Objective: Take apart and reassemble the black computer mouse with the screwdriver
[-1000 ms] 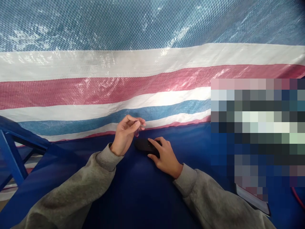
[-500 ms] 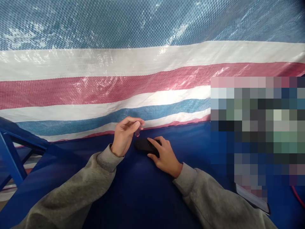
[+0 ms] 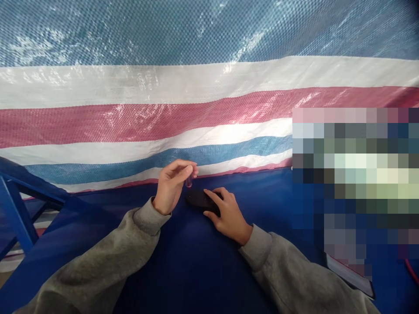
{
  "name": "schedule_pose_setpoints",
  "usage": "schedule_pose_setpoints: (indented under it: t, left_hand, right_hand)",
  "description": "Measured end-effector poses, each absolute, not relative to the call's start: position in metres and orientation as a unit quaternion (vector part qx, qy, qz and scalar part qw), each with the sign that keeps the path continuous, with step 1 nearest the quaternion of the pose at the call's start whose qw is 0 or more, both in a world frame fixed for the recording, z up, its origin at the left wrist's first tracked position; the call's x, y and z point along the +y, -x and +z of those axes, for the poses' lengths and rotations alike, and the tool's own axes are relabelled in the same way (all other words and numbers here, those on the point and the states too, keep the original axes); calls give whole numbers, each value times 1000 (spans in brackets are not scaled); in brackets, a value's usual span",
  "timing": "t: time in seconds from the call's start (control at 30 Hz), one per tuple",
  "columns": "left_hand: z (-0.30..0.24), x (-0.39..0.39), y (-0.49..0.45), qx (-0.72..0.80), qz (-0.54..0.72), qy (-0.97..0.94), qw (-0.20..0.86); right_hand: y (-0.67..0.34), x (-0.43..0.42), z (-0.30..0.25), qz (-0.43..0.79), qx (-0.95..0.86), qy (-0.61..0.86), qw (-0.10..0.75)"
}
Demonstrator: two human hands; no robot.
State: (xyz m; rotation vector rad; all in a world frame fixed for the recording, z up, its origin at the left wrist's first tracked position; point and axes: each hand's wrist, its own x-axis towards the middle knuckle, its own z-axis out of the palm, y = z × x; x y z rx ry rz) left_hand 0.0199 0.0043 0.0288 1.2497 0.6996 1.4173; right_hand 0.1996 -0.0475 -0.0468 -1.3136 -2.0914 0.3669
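My left hand (image 3: 175,183) is raised just above the blue surface, thumb and fingertips pinched together. Between them hangs a small clear piece (image 3: 189,181), tube-like with a pinkish lower end; its upper part is hidden by the fingers. Below it and slightly to the right lies a smooth black oval object (image 3: 198,199) with tiny marks on top, whose exact kind I cannot make out. My right hand (image 3: 229,213) grips the right end of that object, thumb on the near side and fingers over the far side. The clear piece hangs close to the object's left end; whether they touch is unclear.
A striped blue, white and red woven plastic sheet (image 3: 147,124) hangs behind the blue tabletop (image 3: 183,270). Blue metal framing (image 3: 18,209) stands at the left. The right side is pixelated, with a flat pale-edged object (image 3: 350,275) below it, beside my right sleeve.
The view has shifted very slightly. Both hands keep the same hold and place, and bright patches now show in the pixelated area.
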Motion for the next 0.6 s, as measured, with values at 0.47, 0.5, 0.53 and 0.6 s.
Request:
schedule_pose_setpoints:
  t: [0.47,0.5,0.53,0.6]
  left_hand:
    - [32,3,-21,267,577,-503,585]
    - [31,4,-20,276,582,-506,573]
    - [31,4,-20,284,588,-508,561]
    - [30,4,-20,287,605,-510,541]
  right_hand:
    - [-199,-48,-47,135,-795,502,314]
    - [-199,-48,-47,135,-796,501,312]
    - [-199,-48,-47,134,-794,504,312]
    - [-199,-48,-47,133,-795,502,313]
